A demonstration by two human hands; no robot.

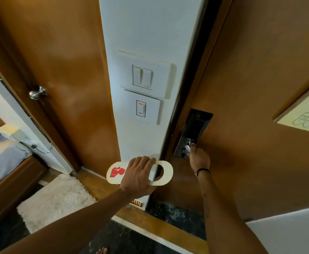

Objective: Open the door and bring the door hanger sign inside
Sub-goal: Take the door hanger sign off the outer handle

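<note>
My left hand (140,174) holds a cream door hanger sign (166,172) flat in front of the white wall strip; the sign has a red mark at its left end and a round hole at its right end. The wooden door (251,107) fills the right side and stands shut against its dark frame. My right hand (198,158) reaches up to the black lock plate (192,132), fingertips touching the small silver latch knob (187,148) at the plate's lower part.
Light switches (143,76) and a card switch (141,108) sit on the white wall strip. A second wooden door with a round steel knob (37,92) is at left. A white rug (55,197), a bed corner (1,153) and a framed floor plan (304,114) are in view.
</note>
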